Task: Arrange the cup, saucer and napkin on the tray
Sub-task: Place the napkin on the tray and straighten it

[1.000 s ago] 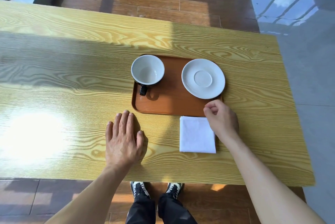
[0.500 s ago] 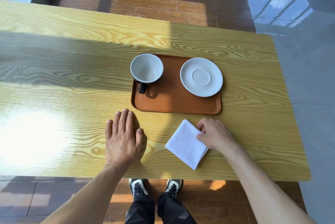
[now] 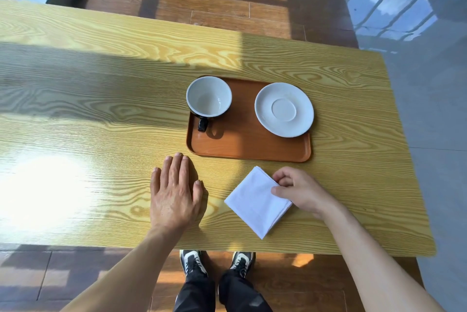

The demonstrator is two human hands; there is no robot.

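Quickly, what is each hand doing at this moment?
Left hand: open, flat on the table, holding nothing.
Right hand: closed on the edge of the napkin.

On the wooden table an orange-brown tray carries an upright cup at its left end and a white saucer at its right. Near the table's front edge, the right hand pinches a folded white napkin; the left hand lies flat.

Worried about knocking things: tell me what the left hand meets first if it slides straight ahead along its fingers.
Probably the tray's near left corner; the left hand lies flat, fingertips just short of it, though it might slip past.
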